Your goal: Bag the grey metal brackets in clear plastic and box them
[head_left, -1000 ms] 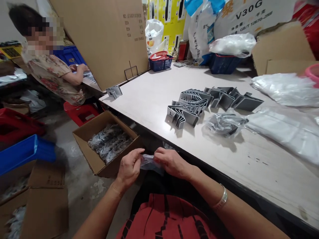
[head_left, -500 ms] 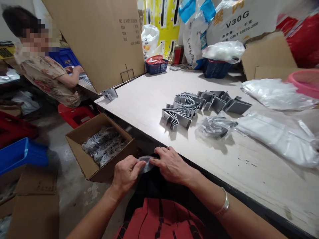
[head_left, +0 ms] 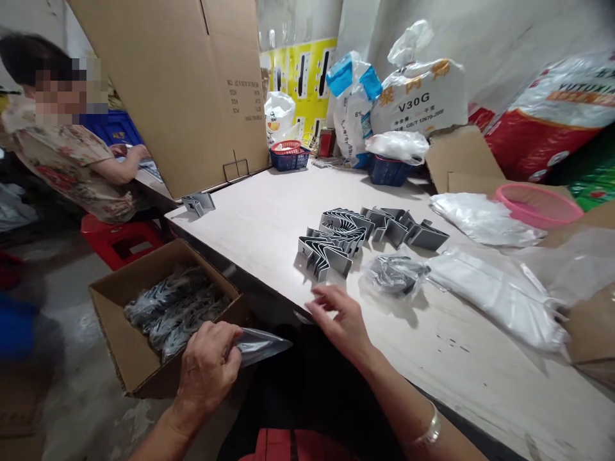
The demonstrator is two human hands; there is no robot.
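My left hand [head_left: 209, 365] is closed on a clear plastic bag [head_left: 263, 347], which sticks out to the right over my lap. Fingers apart, my right hand [head_left: 340, 320] hovers at the table's front edge, apart from the bag. Just beyond it stand nested rows of bent grey metal brackets [head_left: 331, 259]. More brackets [head_left: 427, 235] lie behind them to the right. A bracket bundle in clear plastic [head_left: 396, 274] rests right of my right hand. Close to my left hand, an open cardboard box [head_left: 115, 349] holds several plastic-wrapped bundles [head_left: 175, 307].
Flat clear bags [head_left: 494, 294] lie on the white table [head_left: 269, 237] at right, near a pink basket [head_left: 538, 205]. Small baskets [head_left: 291, 159] and sacks [head_left: 413, 102] stand at the back. A tall cardboard sheet [head_left: 192, 96] partly screens a seated person [head_left: 67, 160] at left.
My hands have moved apart: the left has gone left with the plastic bag, and the right has let go of it and moved toward the brackets. The view has shifted right.
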